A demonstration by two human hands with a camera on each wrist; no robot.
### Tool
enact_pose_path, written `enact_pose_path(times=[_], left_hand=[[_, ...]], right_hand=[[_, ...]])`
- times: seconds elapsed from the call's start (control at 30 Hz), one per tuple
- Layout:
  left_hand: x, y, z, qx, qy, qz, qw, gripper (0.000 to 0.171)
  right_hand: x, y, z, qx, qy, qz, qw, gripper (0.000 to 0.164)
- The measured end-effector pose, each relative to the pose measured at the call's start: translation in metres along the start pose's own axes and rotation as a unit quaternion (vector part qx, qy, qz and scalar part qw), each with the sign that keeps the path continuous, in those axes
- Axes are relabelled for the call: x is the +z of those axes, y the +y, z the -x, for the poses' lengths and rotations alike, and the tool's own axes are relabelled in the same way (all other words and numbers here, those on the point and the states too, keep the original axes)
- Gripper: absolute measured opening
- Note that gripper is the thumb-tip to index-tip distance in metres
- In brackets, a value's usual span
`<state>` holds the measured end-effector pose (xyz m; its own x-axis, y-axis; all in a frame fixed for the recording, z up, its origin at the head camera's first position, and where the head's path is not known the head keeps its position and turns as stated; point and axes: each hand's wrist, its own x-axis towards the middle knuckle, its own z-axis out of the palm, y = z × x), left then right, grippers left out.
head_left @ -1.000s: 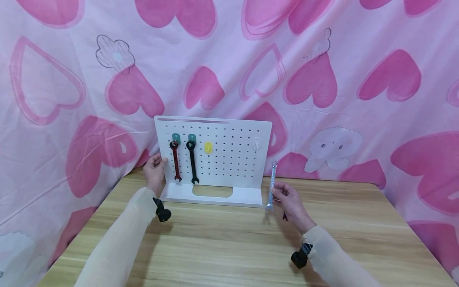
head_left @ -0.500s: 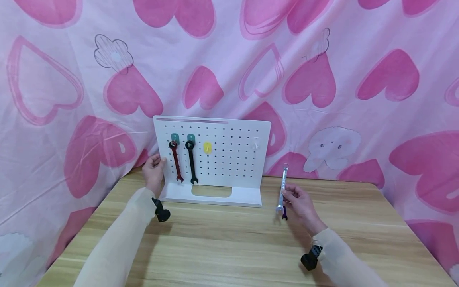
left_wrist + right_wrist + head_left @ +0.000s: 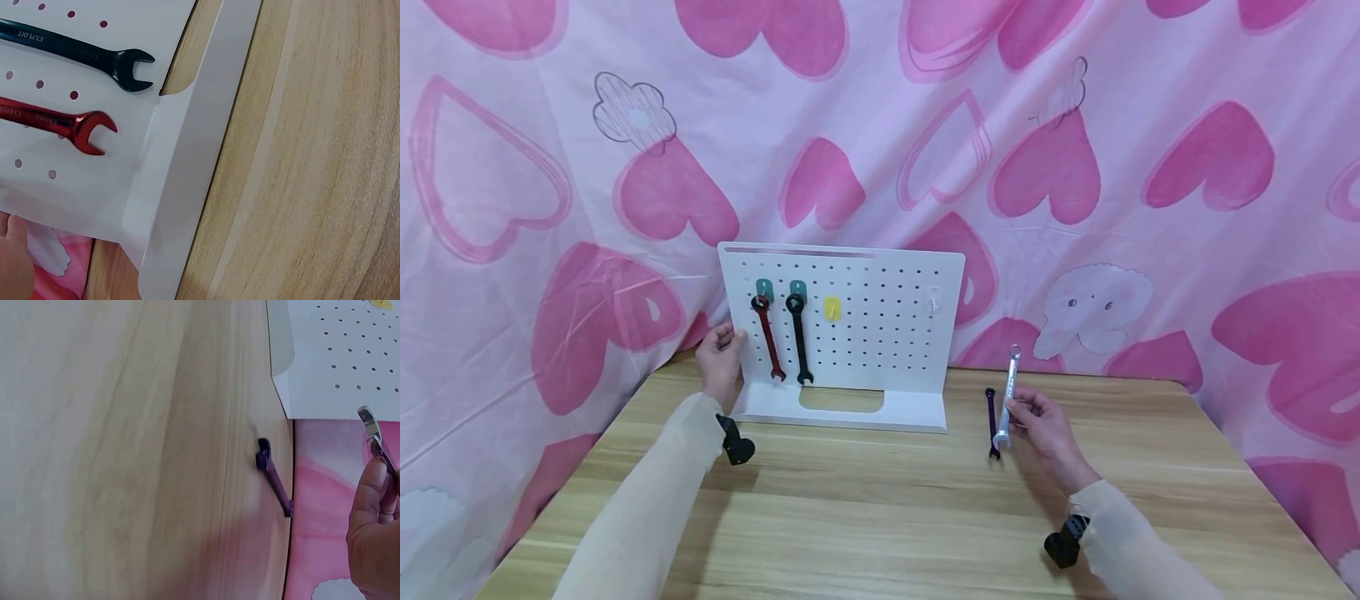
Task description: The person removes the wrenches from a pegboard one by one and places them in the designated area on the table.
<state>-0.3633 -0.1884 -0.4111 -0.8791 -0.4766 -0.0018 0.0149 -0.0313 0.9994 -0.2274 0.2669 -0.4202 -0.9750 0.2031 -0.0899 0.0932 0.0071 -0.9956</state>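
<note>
Between thumb and fingers my right hand (image 3: 1047, 429) pinches a silver combination wrench (image 3: 1011, 377), ring end up, tilted slightly right. In the right wrist view, its open end (image 3: 369, 422) sticks out past the fingertips. Just left of it, a dark purple combination wrench (image 3: 992, 421) lies on the table. My left hand (image 3: 720, 362) grips the left edge of a white pegboard stand (image 3: 880, 354). A red combination wrench (image 3: 768, 342) and a black combination wrench (image 3: 800, 342) hang on the board by their ring ends. Most of the left hand is outside the left wrist view.
Green hooks (image 3: 764, 288) carry the hung wrenches. A yellow hook (image 3: 832, 309) and a clear hook (image 3: 933, 300) on the board hold nothing. The wooden table (image 3: 865, 517) runs back to a pink heart-patterned cloth (image 3: 865, 100).
My right hand has moved right with the silver wrench, away from the board, and the purple wrench has come into full view. The red wrench's lower end has swung right. My left hand keeps its grip.
</note>
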Motion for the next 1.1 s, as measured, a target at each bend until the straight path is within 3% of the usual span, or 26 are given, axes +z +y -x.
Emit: enact_pose_path(times=[0.57,1.1], left_hand=[[-0.001,-0.001,0.000,0.005,0.000,-0.013,0.9999,0.036],[-0.001,-0.001,-0.001,-0.003,-0.002,-0.011,0.9999,0.036]], right_hand=[[-0.022,0.006,-0.005,-0.004,0.017,0.012,1.000,0.008],[-0.034,0.014,-0.010,0.000,0.027,0.061,0.998,0.016]])
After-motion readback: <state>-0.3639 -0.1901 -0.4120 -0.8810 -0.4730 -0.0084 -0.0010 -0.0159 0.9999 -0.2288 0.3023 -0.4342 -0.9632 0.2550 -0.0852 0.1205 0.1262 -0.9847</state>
